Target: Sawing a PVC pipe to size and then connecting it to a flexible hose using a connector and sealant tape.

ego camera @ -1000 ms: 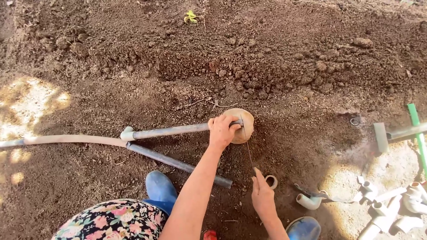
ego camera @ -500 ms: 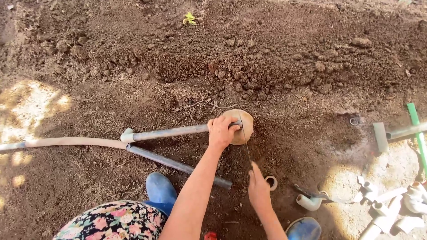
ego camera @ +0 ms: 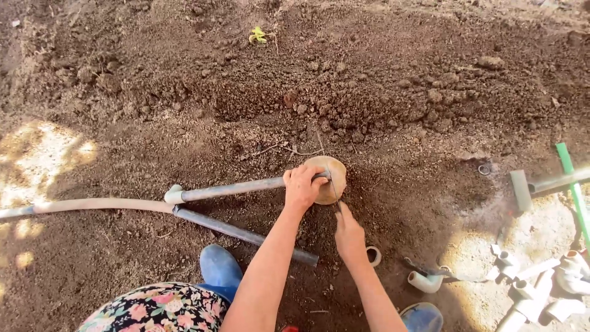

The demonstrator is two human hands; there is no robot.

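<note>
Grey pipe (ego camera: 236, 188), lying level on dark soil, joined at its near end to a pale elbow fitting. Round tan disc (ego camera: 329, 178) (flat, dusty) at the pipe's far end, resting against the earth, partly covered by fingers.

Bare tilled soil (ego camera: 184, 80). Left hand (ego camera: 303, 187) grips grey pipe (ego camera: 230, 189) where it meets tan disc (ego camera: 330, 178). Right hand (ego camera: 349, 237), at 5 o'clock of disc, fingers pinched on a thin blade-like tool (ego camera: 335, 197), too small to identify. White fittings (ego camera: 528, 286) at 4 o'clock. Small green seedling (ego camera: 259, 35) at 12 o'clock.
</note>
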